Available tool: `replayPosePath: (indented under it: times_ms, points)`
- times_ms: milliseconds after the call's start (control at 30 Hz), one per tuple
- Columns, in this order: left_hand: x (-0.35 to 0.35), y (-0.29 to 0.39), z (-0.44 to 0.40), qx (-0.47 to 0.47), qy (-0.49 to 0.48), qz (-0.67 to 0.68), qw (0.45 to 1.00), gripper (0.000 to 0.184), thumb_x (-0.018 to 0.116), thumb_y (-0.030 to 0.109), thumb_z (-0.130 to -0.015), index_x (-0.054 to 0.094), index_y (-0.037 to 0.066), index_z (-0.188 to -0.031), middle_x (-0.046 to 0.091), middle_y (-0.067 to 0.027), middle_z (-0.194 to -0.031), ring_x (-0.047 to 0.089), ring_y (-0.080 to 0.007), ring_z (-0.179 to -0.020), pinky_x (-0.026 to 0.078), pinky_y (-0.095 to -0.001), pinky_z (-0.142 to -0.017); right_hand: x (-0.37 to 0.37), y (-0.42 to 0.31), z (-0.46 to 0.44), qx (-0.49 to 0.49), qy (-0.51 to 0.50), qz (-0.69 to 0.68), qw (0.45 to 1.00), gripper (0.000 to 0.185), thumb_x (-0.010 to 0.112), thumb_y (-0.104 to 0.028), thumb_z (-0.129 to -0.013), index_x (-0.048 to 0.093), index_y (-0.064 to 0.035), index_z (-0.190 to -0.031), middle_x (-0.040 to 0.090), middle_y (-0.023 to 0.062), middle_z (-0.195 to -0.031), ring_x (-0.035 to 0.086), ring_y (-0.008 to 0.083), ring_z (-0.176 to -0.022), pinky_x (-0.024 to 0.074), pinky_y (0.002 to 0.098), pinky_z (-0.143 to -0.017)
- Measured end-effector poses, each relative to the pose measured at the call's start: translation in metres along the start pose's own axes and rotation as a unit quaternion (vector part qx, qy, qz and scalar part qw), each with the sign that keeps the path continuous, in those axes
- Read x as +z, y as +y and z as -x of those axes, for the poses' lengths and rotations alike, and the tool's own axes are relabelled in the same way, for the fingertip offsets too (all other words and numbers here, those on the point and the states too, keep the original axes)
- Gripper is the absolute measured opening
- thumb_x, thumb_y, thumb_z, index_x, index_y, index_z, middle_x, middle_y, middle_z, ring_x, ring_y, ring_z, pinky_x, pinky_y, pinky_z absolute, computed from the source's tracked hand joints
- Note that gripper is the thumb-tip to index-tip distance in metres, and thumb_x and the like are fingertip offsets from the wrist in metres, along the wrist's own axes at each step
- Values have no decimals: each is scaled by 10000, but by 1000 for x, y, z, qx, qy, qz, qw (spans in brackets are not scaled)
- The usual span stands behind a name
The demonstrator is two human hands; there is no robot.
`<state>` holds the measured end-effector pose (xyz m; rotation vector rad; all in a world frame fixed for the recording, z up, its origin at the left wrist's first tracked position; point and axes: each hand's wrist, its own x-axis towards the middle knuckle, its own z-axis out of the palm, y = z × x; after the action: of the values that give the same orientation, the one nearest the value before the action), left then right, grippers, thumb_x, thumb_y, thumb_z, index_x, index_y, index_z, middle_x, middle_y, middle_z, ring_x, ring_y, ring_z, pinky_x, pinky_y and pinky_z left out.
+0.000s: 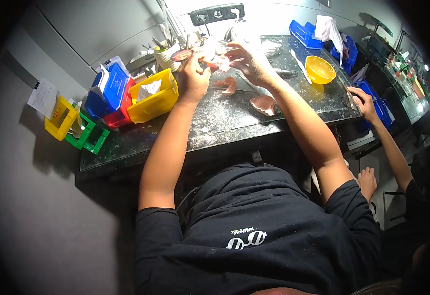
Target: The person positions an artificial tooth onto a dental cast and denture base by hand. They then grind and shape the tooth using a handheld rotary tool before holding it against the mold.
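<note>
Piece (222,64), pinkish, is pinched between left hand (193,77) and right hand (252,64), probably held high for light; a curved pink part (231,85) (handily close) lies below them.

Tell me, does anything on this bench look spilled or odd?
Yes: pale residue is scattered over the dark worktop, including in front of the pink piece nearest the front edge. It stands out as messy against the black surface; what it is, I can't tell.

Dark bench (215,118) (dusted white) — yellow bowl (320,70), pink pieces (263,105) on top.
</note>
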<state>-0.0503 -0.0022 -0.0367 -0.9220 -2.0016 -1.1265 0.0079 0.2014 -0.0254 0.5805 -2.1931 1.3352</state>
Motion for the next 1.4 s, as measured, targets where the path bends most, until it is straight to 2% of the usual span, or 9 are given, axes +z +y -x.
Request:
replayPosePath:
  times_ms: [67, 167, 500, 633, 800, 967, 1233, 1333, 1400]
  points:
    - [4, -3, 0, 15, 7, 61, 998, 463, 704, -133, -751, 612, 6, -1183, 687, -11, -820, 471, -22, -579, 446, -193, -589, 0, 0, 1, -8, 9, -18, 1000, 540, 678, -17, -910, 462, -51, -1404, 692, 145, -1149, 688, 203, -1039, 571, 343, -911]
    - [5, -6, 0, 11, -2, 46, 999, 533, 703, -145, -752, 565, -7, -1248, 694, -9, -837, 458, -9, -572, 435, -178, -585, -1, -2, 0, -6, 10, 4, 1000, 618, 667, -7, -913, 389, -79, -1460, 691, 152, -1152, 690, 217, -1045, 568, 346, -918]
    - [7, -11, 0, 1, -15, 81, 997, 543, 709, -148, -770, 563, -14, -1276, 675, -3, -871, 449, 12, -593, 415, -155, -575, -1, -2, 1, -5, 20, -1, 1000, 694, 656, -13, -926, 311, -110, -1520, 697, 151, -1153, 693, 229, -1047, 570, 343, -908]
    - [9, -12, 0, -16, -15, 101, 995, 569, 685, -180, -779, 556, -16, -1308, 670, -19, -881, 455, 14, -619, 486, -155, -651, -1, -3, 0, -9, 18, 11, 1000, 716, 669, -18, -923, 303, -122, -1529, 699, 147, -1142, 693, 226, -1042, 575, 345, -898]
    - [10, -14, 2, -32, -18, 116, 993, 545, 691, -168, -792, 570, -8, -1298, 683, -36, -918, 540, 0, -670, 517, -172, -696, -3, -8, 2, -17, 19, 4, 1000, 689, 659, 57, -899, 334, -93, -1488, 699, 170, -1091, 684, 223, -1022, 571, 338, -884]
    - [5, -7, 1, -33, -32, 105, 993, 530, 743, -120, -791, 580, -11, -1284, 717, -64, -940, 656, -51, -781, 540, -199, -728, -2, -10, 1, 6, 20, -15, 1000, 704, 667, 64, -888, 330, -82, -1489, 699, 170, -1091, 683, 221, -1025, 570, 334, -881]
    - [3, 0, 1, -48, -42, 75, 995, 526, 715, -147, -794, 569, -28, -1284, 715, -67, -969, 652, -52, -790, 546, -203, -749, -2, -7, 2, -8, 21, 8, 1000, 710, 678, 57, -886, 328, -73, -1491, 700, 167, -1095, 688, 225, -1026, 554, 336, -898]
    - [6, -10, 1, -44, -31, 133, 990, 526, 723, -134, -794, 569, -21, -1283, 709, -58, -963, 630, -34, -775, 542, -197, -750, -2, -9, 1, 0, 17, 7, 1000, 717, 684, 57, -880, 328, -71, -1489, 701, 166, -1095, 687, 224, -1022, 553, 334, -900]
    - [6, -11, 2, -27, -36, 111, 993, 528, 705, -144, -793, 565, -16, -1286, 693, -36, -946, 577, -16, -729, 509, -176, -705, -2, -7, 1, -12, 18, 17, 1000, 731, 698, 52, -870, 328, -73, -1488, 701, 163, -1098, 686, 218, -1007, 557, 328, -892]
